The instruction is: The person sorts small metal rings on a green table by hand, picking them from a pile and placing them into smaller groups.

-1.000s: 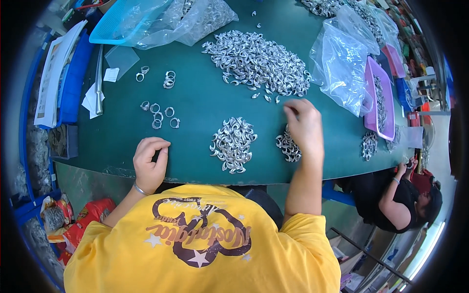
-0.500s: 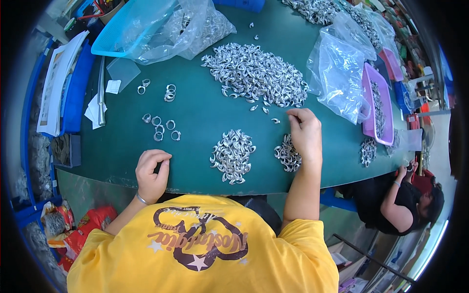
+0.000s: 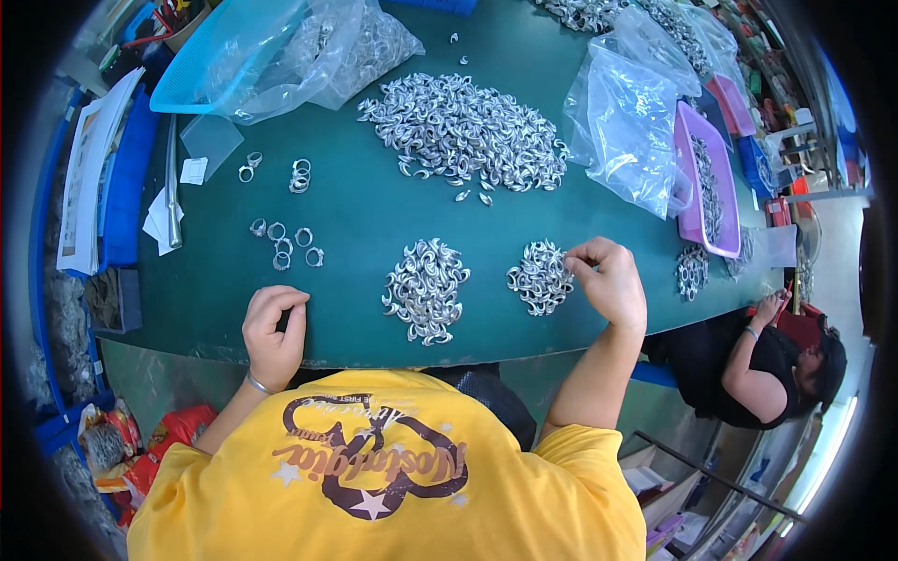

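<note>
My right hand (image 3: 610, 285) is closed in a pinch, its fingertips at the right edge of a small pile of curved silvery metal pieces (image 3: 541, 279). What sits between those fingertips is hidden. A larger pile of the same kind of piece (image 3: 426, 292) lies in front of me, between my hands. Farther off spreads the biggest heap of silvery pieces (image 3: 463, 126), with two loose pieces (image 3: 485, 199) just below it. My left hand (image 3: 275, 327) rests at the near table edge, fingers curled and thumb against the index finger, no object showing. Several metal rings (image 3: 282, 251) lie beyond it.
A blue basket (image 3: 192, 79) and a clear bag of metal parts (image 3: 360, 51) stand far left, near a metal rod (image 3: 172, 192). To the right lie clear plastic bags (image 3: 622, 131) and a pink tray (image 3: 689, 178). Another person (image 3: 762, 369) sits at the table's right end.
My right hand has moved right and nearer, from a loose piece below the big heap to the small pile. That loose piece is gone from its spot. The view has shifted slightly.
</note>
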The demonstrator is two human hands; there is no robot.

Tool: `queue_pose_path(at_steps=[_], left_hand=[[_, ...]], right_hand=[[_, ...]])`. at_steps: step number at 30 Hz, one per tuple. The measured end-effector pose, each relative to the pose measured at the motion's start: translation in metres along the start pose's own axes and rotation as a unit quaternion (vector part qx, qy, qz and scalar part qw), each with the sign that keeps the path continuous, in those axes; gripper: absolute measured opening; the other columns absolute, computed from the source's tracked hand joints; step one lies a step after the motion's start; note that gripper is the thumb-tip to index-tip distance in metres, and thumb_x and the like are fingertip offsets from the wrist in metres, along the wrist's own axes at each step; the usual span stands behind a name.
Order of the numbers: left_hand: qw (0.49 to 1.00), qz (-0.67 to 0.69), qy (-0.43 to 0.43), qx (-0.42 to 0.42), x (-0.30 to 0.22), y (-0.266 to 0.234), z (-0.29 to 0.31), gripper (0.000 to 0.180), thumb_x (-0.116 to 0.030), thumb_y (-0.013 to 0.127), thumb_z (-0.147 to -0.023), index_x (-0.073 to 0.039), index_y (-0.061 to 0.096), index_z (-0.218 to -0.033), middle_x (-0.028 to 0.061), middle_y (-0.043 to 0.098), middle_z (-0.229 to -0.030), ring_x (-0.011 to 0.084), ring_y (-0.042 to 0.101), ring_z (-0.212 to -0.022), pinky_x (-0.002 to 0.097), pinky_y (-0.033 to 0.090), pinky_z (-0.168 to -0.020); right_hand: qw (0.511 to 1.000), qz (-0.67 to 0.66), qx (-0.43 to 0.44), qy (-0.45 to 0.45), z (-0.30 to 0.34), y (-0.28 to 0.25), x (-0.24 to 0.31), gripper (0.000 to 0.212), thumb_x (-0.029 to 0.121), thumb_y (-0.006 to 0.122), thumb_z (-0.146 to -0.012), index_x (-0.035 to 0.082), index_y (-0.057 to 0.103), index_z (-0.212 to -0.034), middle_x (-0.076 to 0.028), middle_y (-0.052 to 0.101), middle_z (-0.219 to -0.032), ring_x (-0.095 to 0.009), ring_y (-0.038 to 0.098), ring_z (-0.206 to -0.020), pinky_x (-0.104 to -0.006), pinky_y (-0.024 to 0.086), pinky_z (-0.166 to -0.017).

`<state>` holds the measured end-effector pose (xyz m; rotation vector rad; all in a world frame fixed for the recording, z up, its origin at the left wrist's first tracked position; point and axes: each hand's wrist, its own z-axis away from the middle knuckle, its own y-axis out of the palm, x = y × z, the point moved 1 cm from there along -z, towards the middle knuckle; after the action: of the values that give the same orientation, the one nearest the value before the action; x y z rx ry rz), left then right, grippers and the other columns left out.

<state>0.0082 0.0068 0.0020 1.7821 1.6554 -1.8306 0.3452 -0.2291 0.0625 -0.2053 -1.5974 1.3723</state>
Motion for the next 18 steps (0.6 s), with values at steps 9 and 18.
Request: queue_pose_path(at_steps=[9, 18], left_hand=[[1.0, 0.002, 0.005, -0.004, 0.0, 0.0, -0.001, 0.009, 0.004, 0.065, -0.081, -0.002, 0.069, -0.087, 0.0116, 0.066, -0.09, 0.0276, 0.062, -0.086, 0.0349, 0.05, -0.077], [1.0, -0.002, 0.014, -0.006, 0.001, -0.001, 0.0, 0.009, 0.004, 0.066, -0.08, -0.002, 0.068, -0.086, 0.0112, 0.066, -0.089, 0.0278, 0.062, -0.085, 0.0355, 0.049, -0.076]], right_hand=[[0.971, -0.019, -0.128, -0.199, -0.052, 0.079, 0.052, 0.009, 0.002, 0.069, -0.08, 0.004, 0.071, -0.088, -0.013, 0.064, -0.086, -0.033, 0.064, -0.086, -0.0406, 0.052, -0.076], [0.975, -0.057, -0.099, -0.19, -0.036, 0.063, 0.043, 0.009, 0.001, 0.069, -0.079, 0.001, 0.07, -0.088, -0.012, 0.066, -0.09, -0.03, 0.065, -0.087, -0.0397, 0.053, -0.076]])
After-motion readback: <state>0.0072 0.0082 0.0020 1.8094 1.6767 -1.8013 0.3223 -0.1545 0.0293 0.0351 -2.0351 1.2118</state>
